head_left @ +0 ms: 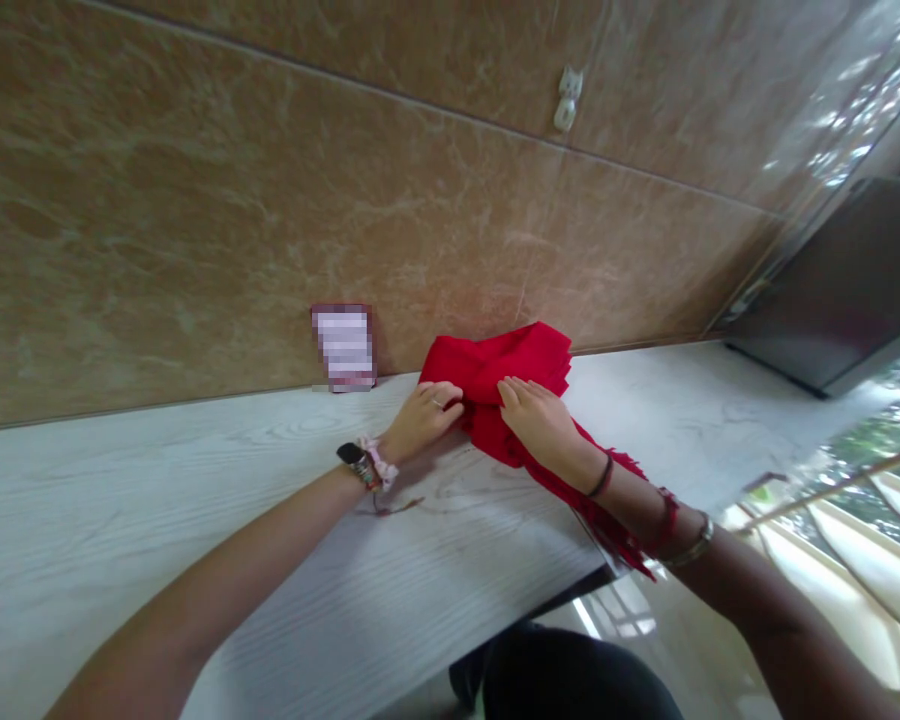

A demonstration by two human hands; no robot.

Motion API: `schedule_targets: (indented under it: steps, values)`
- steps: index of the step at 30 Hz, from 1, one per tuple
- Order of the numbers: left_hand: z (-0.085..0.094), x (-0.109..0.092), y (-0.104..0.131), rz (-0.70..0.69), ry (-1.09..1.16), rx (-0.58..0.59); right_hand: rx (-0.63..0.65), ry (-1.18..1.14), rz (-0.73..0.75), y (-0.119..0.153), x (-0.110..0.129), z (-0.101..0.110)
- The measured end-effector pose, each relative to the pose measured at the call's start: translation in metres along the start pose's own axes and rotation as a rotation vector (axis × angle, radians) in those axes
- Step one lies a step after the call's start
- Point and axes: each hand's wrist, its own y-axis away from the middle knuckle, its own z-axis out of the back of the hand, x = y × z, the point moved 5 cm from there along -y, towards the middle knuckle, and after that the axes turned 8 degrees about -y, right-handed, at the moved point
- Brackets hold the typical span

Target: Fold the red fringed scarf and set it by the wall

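A bunched red cloth (487,365) with jagged edges lies on the table against the wall, folded over in layers. One long strip of it trails toward the front edge under my right forearm. My left hand (424,415), with a ring and wrist bands, is closed at the cloth's near left edge. On its right part, my right hand (544,420) grips the fabric with bent fingers over the fold; the thumb is hidden.
The pale wood-grain table (157,480) runs along a brown marbled wall (195,200). A blurred-out card-like item (345,345) leans on the wall left of the cloth. At the right stands a dark panel-like object (832,280). A railing (832,485) is beyond the table's right side.
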Motion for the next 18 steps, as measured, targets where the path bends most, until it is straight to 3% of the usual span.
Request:
schedule_targets:
  steps: [4,7,13,18]
  values:
    - [-0.005,-0.003,0.002,0.021,-0.055,-0.143,-0.059,0.041,-0.003,0.002,0.013,-0.011]
    - [-0.007,-0.004,0.008,0.003,-0.065,-0.181,-0.079,0.032,0.027,0.011,0.018,-0.022]
    - [-0.005,-0.003,-0.002,-0.046,0.059,0.029,-0.067,-0.095,-0.014,0.026,0.01,-0.018]
    - [-0.005,0.007,-0.013,-0.069,0.108,0.139,-0.013,-0.05,0.006,0.029,0.008,-0.021]
